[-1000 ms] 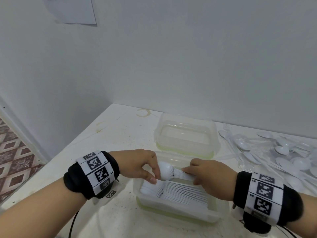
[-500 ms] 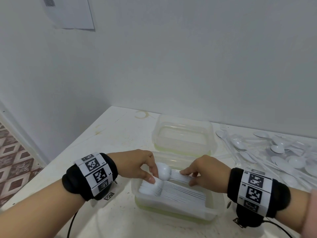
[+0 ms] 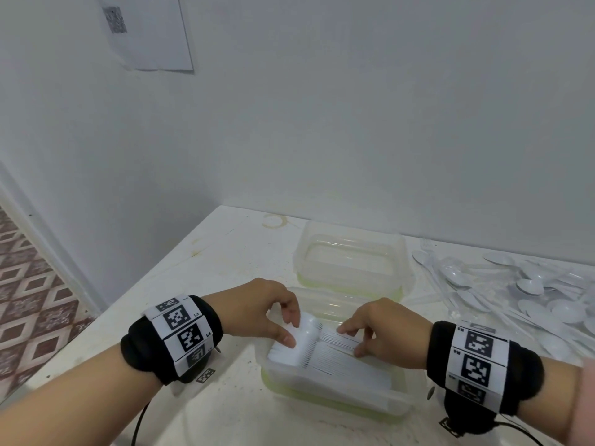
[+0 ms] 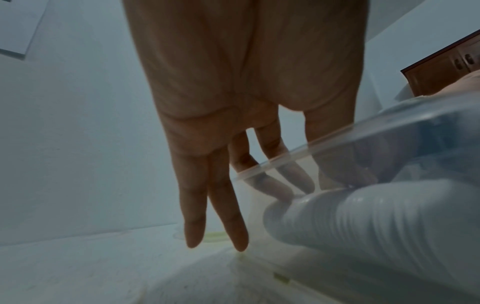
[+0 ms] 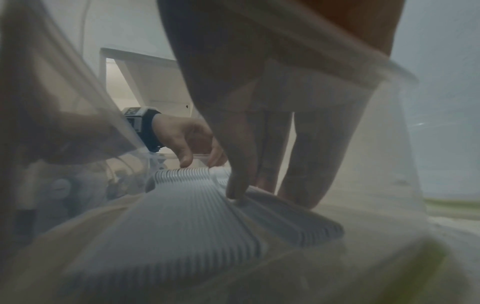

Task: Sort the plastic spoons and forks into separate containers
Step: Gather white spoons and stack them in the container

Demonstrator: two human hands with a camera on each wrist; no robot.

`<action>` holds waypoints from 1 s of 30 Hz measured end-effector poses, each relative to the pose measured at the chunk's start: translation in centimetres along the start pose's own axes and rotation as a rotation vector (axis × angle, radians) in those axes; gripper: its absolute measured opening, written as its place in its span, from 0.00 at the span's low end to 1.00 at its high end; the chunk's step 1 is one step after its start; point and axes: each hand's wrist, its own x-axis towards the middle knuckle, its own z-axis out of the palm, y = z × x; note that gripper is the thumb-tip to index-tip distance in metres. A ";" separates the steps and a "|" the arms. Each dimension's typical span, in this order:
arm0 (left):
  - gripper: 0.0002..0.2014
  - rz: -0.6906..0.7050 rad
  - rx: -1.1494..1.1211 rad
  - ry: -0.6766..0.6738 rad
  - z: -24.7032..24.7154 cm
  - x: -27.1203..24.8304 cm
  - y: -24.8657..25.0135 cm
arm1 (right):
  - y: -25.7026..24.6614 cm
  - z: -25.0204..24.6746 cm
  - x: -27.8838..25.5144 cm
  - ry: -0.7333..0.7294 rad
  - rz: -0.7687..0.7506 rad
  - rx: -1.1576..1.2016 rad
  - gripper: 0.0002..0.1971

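White spoon stack (image 3: 325,344) pinched by L hand (image 3: 257,309), R hand (image 3: 386,333).

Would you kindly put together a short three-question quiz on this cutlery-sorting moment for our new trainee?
1. True or false: the far container, behind the near container, already holds a stack of cutlery.
2. Multiple choice: the loose pile of plastic spoons lies (a) left of the containers, (b) right of the containers, (c) inside the far container.
3. Fill in: the left hand and the right hand both hold the nested stack of white plastic cutlery over the ____ container.

Key
1. False; it looks empty.
2. b.
3. near; the left hand is at the bowl end, the right on the handles.
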 end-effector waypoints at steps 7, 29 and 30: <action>0.21 -0.003 -0.039 0.018 0.0 -0.4 -0.5 | -0.1 -0.2 0.0 0.002 -0.015 0.044 0.22; 0.15 0.002 0.077 0.032 0.3 0.2 -1.5 | -0.8 0.3 0.8 0.019 -0.015 0.072 0.16; 0.15 0.006 0.079 0.037 0.3 0.2 -1.5 | -0.8 0.3 0.8 0.026 -0.022 0.068 0.16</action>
